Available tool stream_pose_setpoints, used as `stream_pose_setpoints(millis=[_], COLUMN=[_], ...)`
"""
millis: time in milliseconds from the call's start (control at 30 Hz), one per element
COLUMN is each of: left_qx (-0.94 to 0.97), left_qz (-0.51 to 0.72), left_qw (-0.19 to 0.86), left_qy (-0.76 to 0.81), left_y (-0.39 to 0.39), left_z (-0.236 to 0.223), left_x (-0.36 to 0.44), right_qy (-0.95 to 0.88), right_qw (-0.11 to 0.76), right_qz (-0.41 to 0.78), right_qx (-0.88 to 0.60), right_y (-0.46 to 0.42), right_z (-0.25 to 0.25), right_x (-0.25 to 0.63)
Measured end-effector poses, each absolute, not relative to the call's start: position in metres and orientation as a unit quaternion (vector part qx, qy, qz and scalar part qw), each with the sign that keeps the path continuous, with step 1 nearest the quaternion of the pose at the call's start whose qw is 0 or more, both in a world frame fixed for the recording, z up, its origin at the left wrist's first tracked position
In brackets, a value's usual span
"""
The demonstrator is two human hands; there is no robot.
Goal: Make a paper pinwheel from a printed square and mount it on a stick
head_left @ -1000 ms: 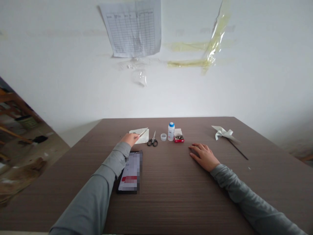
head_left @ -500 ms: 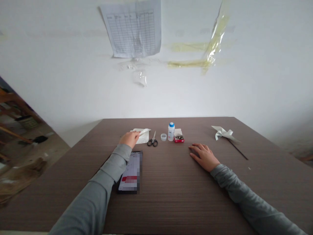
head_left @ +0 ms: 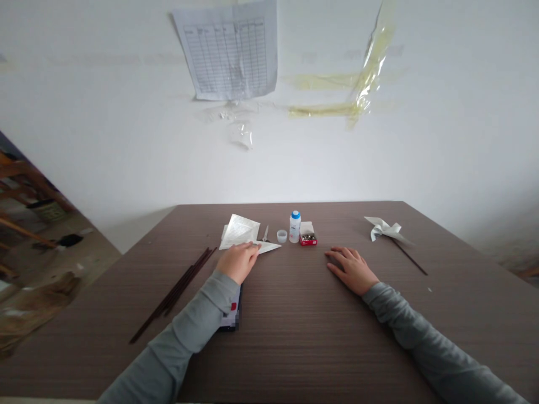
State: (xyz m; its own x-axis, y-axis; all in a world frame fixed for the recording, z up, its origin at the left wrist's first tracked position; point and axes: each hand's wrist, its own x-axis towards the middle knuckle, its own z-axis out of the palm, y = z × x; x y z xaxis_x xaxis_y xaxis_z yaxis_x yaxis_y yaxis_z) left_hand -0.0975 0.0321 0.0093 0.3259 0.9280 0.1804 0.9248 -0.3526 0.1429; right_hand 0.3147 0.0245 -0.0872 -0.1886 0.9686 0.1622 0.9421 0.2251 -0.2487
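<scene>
The left hand point(head_left: 238, 262) rests its pressed-together fingers point(head_left: 251, 251) on a crisp, folded paper triangle point(head_left: 240, 232) atop the smooth wood-grain counter point(head_left: 295, 336); the right hand point(head_left: 351, 270) lies flat (fingers loosely spread).

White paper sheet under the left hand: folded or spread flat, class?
Folded: the white paper sheet shows a diagonal crease and narrows to a pointed triangular corner beside the left hand.

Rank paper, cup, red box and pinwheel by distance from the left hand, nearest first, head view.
From the left hand:
1. paper: touching it, just ahead
2. cup: ahead, to the right
3. red box: right of the cup
4. pinwheel: far right of the table
</scene>
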Motion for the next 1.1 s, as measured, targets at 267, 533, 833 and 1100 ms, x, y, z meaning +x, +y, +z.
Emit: stream_pose_setpoints(millis=[267,533,833,1100], left_qx=[0.831,0.848,0.858,0.858], left_qz=[0.068,0.059,0.058,0.106], left_qw=[0.061,0.109,0.109,0.11], left_qy=[0.548,0.516,0.499,0.491], left_y=[0.002,-0.012,-0.018,-0.022], left_z=[-0.001,-0.019,-0.031,-0.044], left_x=[-0.069,-0.049,-0.04,-0.019], right_qy=[-0.772,-0.769,-0.76,-0.813], right_qw=[0.15,0.151,0.248,0.348], right_qz=[0.037,0.044,0.023,0.002], right_qx=[-0.617,-0.62,-0.6,-0.467], right_y=[0.025,0.025,0.031,0.011], right_z=[-0.089,-0.085,-0.102,-0.085], right_x=[0.316,0.314,0.318,0.283])
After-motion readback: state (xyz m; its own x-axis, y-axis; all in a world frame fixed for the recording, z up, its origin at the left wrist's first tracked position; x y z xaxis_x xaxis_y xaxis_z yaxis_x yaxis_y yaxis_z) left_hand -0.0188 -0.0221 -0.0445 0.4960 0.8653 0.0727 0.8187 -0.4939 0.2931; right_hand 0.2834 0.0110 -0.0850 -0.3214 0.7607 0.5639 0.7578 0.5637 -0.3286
